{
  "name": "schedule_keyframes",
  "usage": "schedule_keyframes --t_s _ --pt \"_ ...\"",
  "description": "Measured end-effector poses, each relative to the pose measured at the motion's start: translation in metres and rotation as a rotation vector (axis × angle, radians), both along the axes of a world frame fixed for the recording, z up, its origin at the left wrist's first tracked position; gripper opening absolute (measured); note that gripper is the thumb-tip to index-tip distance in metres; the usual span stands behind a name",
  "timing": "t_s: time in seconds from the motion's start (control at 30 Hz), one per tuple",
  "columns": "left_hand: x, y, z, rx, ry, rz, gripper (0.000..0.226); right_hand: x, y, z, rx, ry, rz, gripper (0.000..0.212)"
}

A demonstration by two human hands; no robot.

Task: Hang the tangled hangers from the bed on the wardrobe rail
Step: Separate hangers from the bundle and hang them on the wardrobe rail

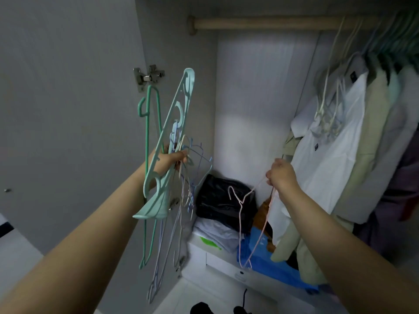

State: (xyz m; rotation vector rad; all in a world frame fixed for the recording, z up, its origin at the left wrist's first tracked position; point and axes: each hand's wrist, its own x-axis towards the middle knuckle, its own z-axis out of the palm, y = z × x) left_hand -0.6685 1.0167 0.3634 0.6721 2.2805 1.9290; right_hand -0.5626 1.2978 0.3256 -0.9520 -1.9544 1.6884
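My left hand [169, 160] is raised in front of the open wardrobe and grips a tangled bunch of hangers [169, 141]: mint green plastic ones standing up and thin blue and white wire ones dangling below. My right hand [282, 175] is lower and to the right, pinching a single thin pink wire hanger [246, 214] that hangs down with its hook pointing left. The wooden wardrobe rail [267, 22] runs across the top, bare on its left half.
Shirts on hangers [340, 141] fill the rail's right side, with a few empty pale hangers [328, 105] in front. Folded clothes, a black bag [223, 198] and a blue bag [274, 268] sit on the wardrobe floor. The open door with its hinge [147, 77] stands left.
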Motion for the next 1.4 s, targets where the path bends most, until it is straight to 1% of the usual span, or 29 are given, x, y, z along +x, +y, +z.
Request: schedule_keyframes --t_s 0.07,0.1,0.13,0.2,0.3,0.37,0.47,0.57,0.63,0.7,0.83,0.93,1.07,1.13,1.2,1.3,1.4 --pt "-0.002 0.005 0.005 0.040 -0.020 0.009 0.026 0.000 -0.001 0.013 -0.167 -0.054 0.066 0.029" --pt "-0.003 0.008 0.008 0.058 -0.026 0.019 0.025 0.000 -0.001 0.019 -0.229 -0.044 0.085 0.030" --pt "-0.003 0.011 0.010 0.073 -0.032 0.027 0.024 0.000 -0.001 0.023 -0.254 0.006 0.093 0.034" --pt "-0.005 0.017 0.014 0.100 -0.043 0.032 0.023 0.000 -0.003 0.032 -0.171 0.135 0.103 0.039" --pt "-0.009 0.025 0.017 0.104 -0.049 0.021 0.022 0.007 -0.012 0.046 -0.026 0.449 0.202 0.031" --pt "-0.014 0.029 0.020 0.107 -0.055 0.020 0.020 0.009 -0.020 0.064 0.073 0.620 0.255 0.033" --pt "-0.018 0.037 0.027 0.108 -0.036 0.014 0.020 0.004 -0.020 0.101 0.190 0.831 0.291 0.038" --pt "-0.016 0.047 0.037 0.141 -0.015 0.001 0.022 -0.009 -0.004 0.136 0.250 0.966 0.249 0.034" --pt "-0.017 0.052 0.042 0.167 -0.018 -0.010 0.024 -0.022 0.010 0.147 0.281 0.967 0.192 0.032" --pt "-0.019 0.056 0.046 0.182 -0.019 -0.024 0.025 -0.035 0.022 0.149 0.280 0.926 0.132 0.033" --pt "-0.023 0.059 0.048 0.195 -0.017 -0.050 0.027 -0.047 0.030 0.134 0.272 0.833 0.047 0.040" --pt "-0.027 0.059 0.045 0.213 -0.060 -0.060 0.027 -0.044 0.029 0.122 0.205 0.848 -0.034 0.044" --pt "-0.027 0.057 0.035 0.215 -0.105 -0.065 0.026 -0.031 0.032 0.112 0.118 0.886 -0.207 0.048" --pt "-0.028 0.055 0.031 0.217 -0.130 -0.065 0.022 -0.022 0.032 0.104 0.092 0.888 -0.281 0.048" --pt "-0.030 0.051 0.028 0.225 -0.156 -0.056 0.016 -0.013 0.030 0.095 0.145 0.850 -0.305 0.046" --pt "-0.031 0.047 0.023 0.221 -0.178 -0.043 0.014 -0.007 0.028 0.077 0.233 0.777 -0.275 0.044" --pt "-0.031 0.039 0.020 0.224 -0.227 -0.104 0.019 -0.006 0.021 0.050 0.248 0.784 -0.335 0.056"
